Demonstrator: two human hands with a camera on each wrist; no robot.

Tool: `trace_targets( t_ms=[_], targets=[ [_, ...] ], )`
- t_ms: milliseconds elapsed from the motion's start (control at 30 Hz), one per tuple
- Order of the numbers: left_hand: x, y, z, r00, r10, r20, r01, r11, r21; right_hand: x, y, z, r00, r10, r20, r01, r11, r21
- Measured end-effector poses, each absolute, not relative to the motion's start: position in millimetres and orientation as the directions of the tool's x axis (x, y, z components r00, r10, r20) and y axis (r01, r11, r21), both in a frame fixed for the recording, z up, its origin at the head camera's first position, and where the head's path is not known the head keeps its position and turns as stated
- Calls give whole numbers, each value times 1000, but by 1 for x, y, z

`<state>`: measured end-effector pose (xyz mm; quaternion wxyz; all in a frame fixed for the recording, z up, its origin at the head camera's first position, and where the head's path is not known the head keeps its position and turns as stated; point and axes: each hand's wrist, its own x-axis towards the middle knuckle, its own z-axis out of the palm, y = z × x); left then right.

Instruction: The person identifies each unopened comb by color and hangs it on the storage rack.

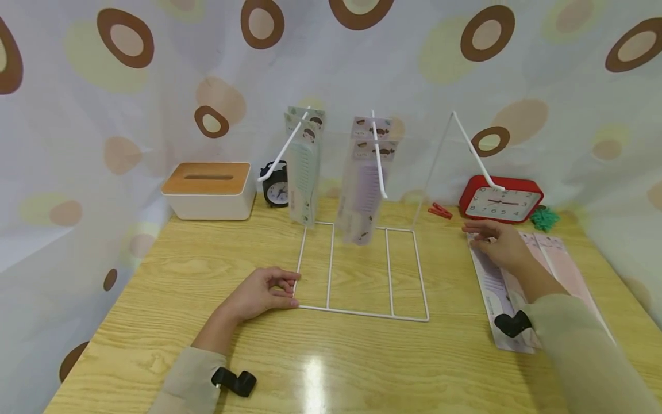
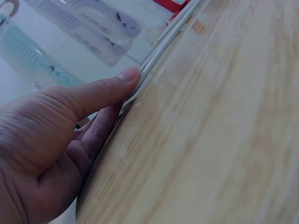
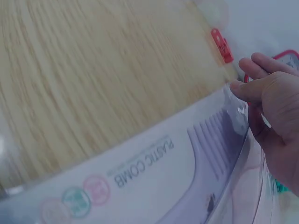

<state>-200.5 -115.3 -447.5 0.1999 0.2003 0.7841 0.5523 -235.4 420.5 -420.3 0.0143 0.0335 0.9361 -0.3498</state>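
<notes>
A white wire display rack point(image 1: 357, 314) stands on the table with three slanted prongs. My left hand point(image 1: 264, 293) grips its front left corner, and in the left wrist view the thumb point(image 2: 128, 74) lies on the white wire. Packaged green combs point(image 1: 302, 178) hang from the left prong and packaged purple combs point(image 1: 362, 190) from the middle one; the right prong point(image 1: 476, 152) is bare. To the right, my right hand point(image 1: 496, 244) pinches the far end of a packaged purple comb point(image 3: 205, 154) lying flat, its clear wrapper crumpled at the thumb. Pink packages point(image 1: 561, 264) lie beside it.
Along the back stand a tissue box point(image 1: 209, 201) with a wooden lid, a black alarm clock point(image 1: 276, 187) and a red clock point(image 1: 500, 201). A red clip point(image 1: 440, 210) and a green clip-like bundle point(image 1: 544, 218) lie near the red clock. Behind hangs a patterned curtain point(image 1: 331, 75).
</notes>
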Motion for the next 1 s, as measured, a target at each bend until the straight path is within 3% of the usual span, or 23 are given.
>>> trace_targets(
  t_ms=[233,533,833,1000],
  targets=[
    [-200,-114,-448,-836,541,-98,83,300,950,-234,428,-423,-983,94,-157,172,769,-616],
    [-200,-115,-448,-838,538,-93,85,297,951,-241,418,-421,-994,-18,-109,42,848,-528],
    [-200,-115,-448,-839,536,-94,85,300,950,-231,394,-420,-995,100,2,75,756,-650],
    [-201,-114,-449,-840,535,-93,88,303,949,-222,385,-407,-982,181,58,70,630,-774]
  ],
)
